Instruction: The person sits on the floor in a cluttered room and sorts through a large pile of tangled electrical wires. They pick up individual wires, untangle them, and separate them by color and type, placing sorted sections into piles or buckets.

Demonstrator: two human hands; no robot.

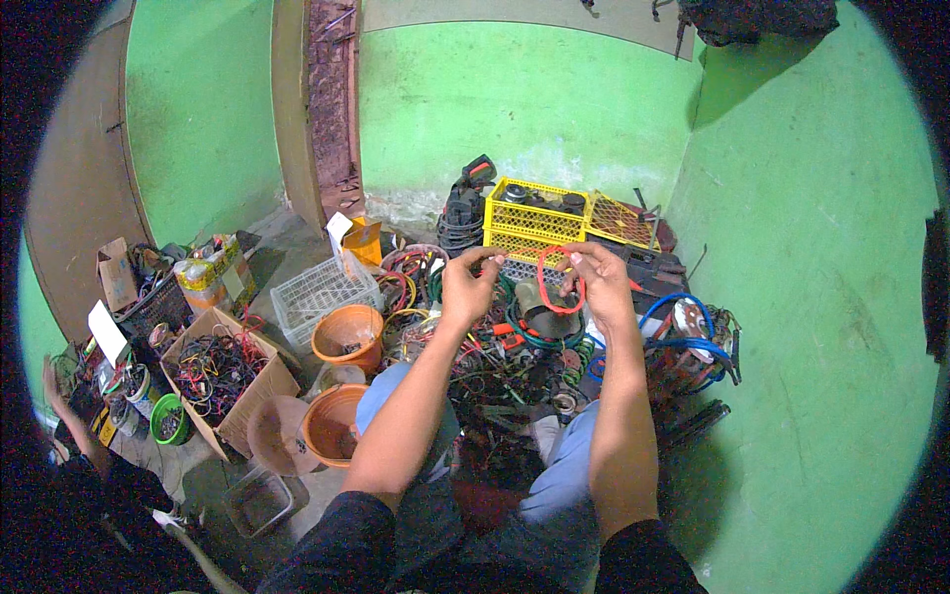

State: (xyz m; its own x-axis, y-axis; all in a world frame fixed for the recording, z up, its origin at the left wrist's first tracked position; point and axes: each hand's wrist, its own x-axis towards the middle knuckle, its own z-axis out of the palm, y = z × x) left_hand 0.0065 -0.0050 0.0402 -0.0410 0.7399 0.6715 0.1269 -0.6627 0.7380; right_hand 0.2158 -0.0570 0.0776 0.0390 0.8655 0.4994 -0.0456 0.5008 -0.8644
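My right hand (603, 286) is raised in front of me and holds a red loop (543, 276), of wire or cord, between thumb and fingers. The loop hangs as an upright ring to the left of those fingers. At the same height, my left hand (469, 288) has its thumb and forefinger brought close together, a short gap from the ring. Whether something thin sits between those fingertips is too small to tell. Below both hands lies a heap of tangled cables (482, 364). A coil of green cable (545, 341) and a dull metal cylinder (545, 312) show between my forearms.
Yellow plastic crates (534, 215) stand by the wall, beside a black machine (464, 208). Blue hose (690, 345) lies right. On the left are orange tubs (347, 334), a clear basket (323, 293) and a carton of wires (215, 371). Another person's arm (74, 416) shows far left.
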